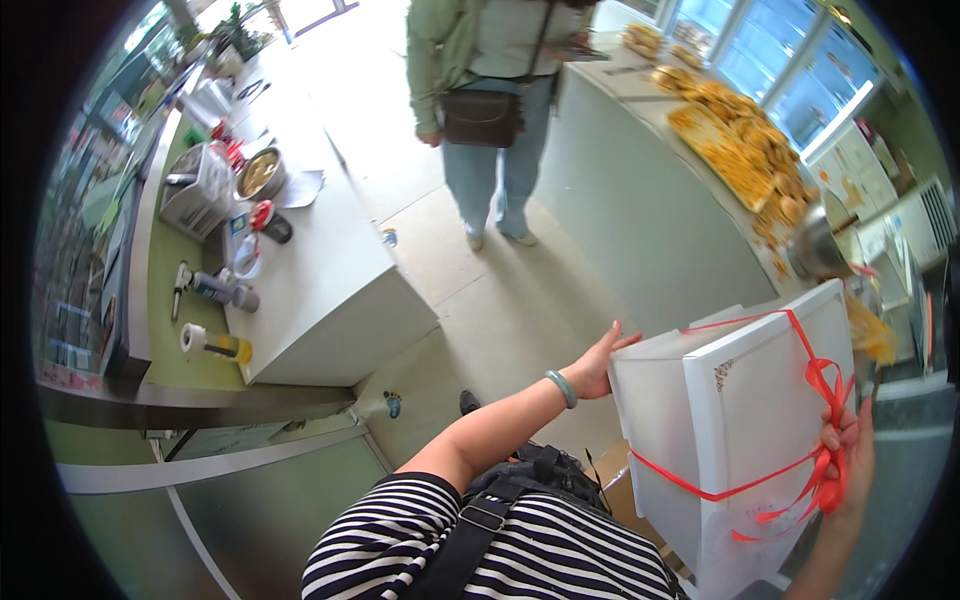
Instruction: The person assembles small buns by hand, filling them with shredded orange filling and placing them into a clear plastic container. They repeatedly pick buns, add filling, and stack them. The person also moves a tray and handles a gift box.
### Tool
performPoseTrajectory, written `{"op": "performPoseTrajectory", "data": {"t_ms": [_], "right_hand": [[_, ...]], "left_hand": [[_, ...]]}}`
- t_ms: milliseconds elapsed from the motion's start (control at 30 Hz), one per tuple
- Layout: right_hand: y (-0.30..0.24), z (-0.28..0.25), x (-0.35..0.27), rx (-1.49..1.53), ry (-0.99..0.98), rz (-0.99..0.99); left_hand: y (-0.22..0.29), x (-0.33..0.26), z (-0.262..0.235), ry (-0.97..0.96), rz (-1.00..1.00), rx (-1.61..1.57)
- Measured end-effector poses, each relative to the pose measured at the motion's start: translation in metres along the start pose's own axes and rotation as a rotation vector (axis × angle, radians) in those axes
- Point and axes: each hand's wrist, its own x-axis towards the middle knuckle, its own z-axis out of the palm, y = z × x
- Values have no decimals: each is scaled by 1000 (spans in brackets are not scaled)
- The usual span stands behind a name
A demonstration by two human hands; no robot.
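Note:
A tall white box with translucent sides stands tilted at my right front. Red ribbon runs around it and is tied in a bow on the face toward my right. My left hand, with a pale green bangle on its wrist, is at the box's far left side. Its fingers are stretched out and apart; the palm is partly hidden. Beside the bow, my right hand has its fingers curled in on the ribbon at the box's right edge.
A person with a dark shoulder bag stands ahead between two counters. The right counter carries trays of baked goods and a metal bowl. On the left counter are a bowl of food, bottles and a tape roll.

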Motion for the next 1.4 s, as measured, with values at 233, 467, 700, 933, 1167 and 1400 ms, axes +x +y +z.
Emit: {"op": "performPoseTrajectory", "data": {"t_ms": [233,467,700,933,1167,1400], "right_hand": [[16,200,66,-41,-262,106],[7,379,147,-309,-709,40],[-17,536,246,-485,-982,24],[-61,702,347,-515,-1181,-8],[-100,894,422,-444,-1315,-108],[-124,1105,490,-526,-1356,-89]], "left_hand": [[116,-143,-135,201,294,66],[179,-242,-207,343,552,-130],[216,-252,-242,356,812,-309],[300,-250,-259,657,1144,-429],[342,-282,-257,932,1394,-524],[452,-324,-288,1094,1473,-545]]}}
